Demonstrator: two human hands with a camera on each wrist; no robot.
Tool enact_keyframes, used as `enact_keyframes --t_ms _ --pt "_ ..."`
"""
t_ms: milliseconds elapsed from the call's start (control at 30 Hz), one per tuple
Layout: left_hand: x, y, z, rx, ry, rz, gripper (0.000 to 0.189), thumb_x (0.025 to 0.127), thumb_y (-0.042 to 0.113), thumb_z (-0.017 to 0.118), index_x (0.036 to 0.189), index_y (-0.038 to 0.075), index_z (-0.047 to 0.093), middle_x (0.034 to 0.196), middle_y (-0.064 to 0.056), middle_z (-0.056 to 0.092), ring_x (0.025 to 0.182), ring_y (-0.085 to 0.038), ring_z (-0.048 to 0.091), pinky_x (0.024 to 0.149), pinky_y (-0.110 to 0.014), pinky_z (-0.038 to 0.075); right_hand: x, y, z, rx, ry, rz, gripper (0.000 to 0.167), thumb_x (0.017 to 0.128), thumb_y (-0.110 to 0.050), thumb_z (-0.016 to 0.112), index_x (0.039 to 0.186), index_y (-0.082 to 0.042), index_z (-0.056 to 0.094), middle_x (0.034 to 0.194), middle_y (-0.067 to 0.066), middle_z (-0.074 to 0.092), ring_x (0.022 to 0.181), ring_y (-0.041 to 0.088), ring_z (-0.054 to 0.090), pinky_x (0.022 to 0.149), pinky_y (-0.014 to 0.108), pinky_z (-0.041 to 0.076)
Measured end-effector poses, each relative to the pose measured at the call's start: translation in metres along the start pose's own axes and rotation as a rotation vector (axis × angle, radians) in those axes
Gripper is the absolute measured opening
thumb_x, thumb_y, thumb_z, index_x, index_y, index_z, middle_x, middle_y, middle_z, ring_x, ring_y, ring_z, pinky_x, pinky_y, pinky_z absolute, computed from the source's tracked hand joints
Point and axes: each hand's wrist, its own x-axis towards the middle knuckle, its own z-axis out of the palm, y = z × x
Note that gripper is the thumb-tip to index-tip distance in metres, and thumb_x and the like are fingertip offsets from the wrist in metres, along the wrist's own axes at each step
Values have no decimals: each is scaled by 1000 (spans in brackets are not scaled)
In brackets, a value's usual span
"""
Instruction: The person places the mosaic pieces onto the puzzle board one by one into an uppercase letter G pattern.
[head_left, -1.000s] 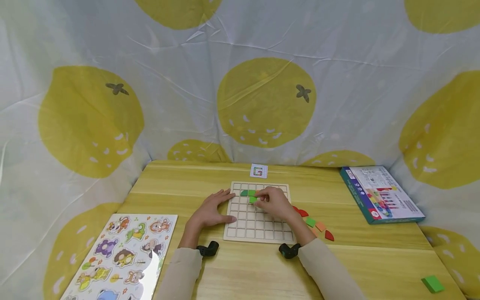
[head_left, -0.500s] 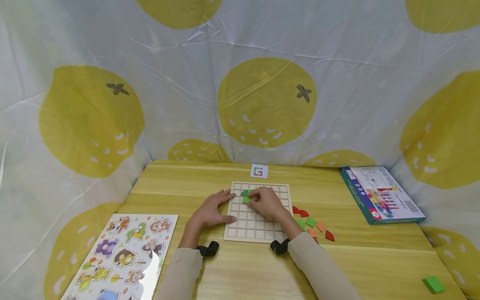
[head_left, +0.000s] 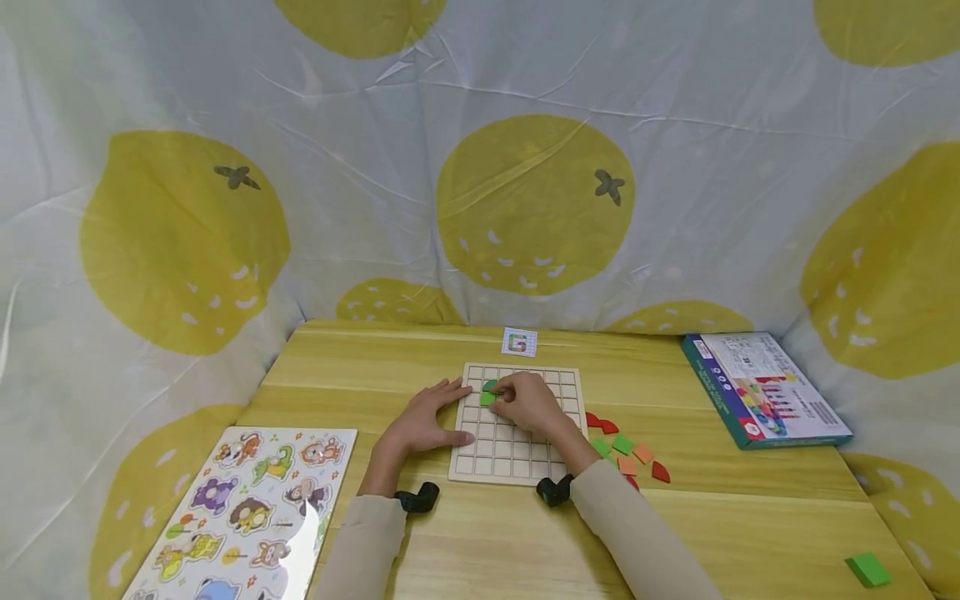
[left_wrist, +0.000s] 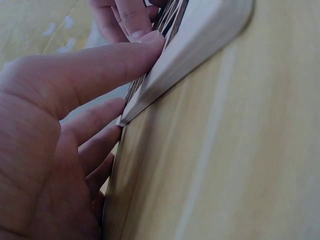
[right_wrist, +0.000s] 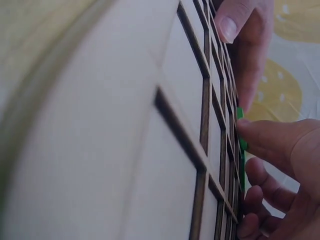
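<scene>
A wooden grid board [head_left: 517, 471] lies flat in the middle of the table. My left hand [head_left: 420, 423] rests at its left side with fingers spread, the thumb lying on the board's edge. Over the upper left squares, my right hand [head_left: 534, 406] pinches a green square tile [head_left: 487, 400] between thumb and fingers. In the right wrist view the thumb touches that green tile [right_wrist: 240, 114] at the grid. Just above it sits a dark green quarter-round tile [head_left: 490, 386]. The right fingers hide the neighbouring squares.
Loose red, green and orange tiles [head_left: 622, 445] lie right of the board. A pattern card [head_left: 519, 342] sits behind it. An animal puzzle board [head_left: 251, 500] is at left, a boxed set [head_left: 765, 387] at far right, and a green block [head_left: 868, 570] near the right edge.
My right hand has moved left across the board, and the green square tile has shifted left with it to under the dark green quarter-round. My left hand has stayed in place.
</scene>
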Motion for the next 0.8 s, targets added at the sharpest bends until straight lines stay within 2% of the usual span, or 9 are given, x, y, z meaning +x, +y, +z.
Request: enact_keyframes --t_ms 333,500,633,800 --pt "1 -1 0 4 10 20 83 82 47 82 156 26 48 169 2 32 161 -28 18 130 -56 13 1 0 1 -6 15 29 20 91 -25 79 110 -18 81 77 -4 62 67 12 51 61 27 40" --pt "2 -2 2 8 23 36 84 82 47 82 155 24 49 169 -1 33 160 -31 20 129 -58 15 2 1 1 -2 22 31 17 92 -25 78 108 -18 81 75 -3 61 64 12 50 60 27 40" --pt "0 -1 1 0 21 28 84 82 47 82 155 24 49 169 -1 33 160 -31 19 129 -59 14 2 1 2 -1 24 28 16 92 -24 79 106 -17 81 75 -2 61 64 13 50 60 27 41" --pt "-2 0 0 -10 11 7 84 81 48 82 155 26 49 170 2 31 161 -28 17 130 -57 13 -1 3 -2 51 24 28 18 93 -24 78 108 -15 80 81 -2 64 70 15 53 64 30 45"
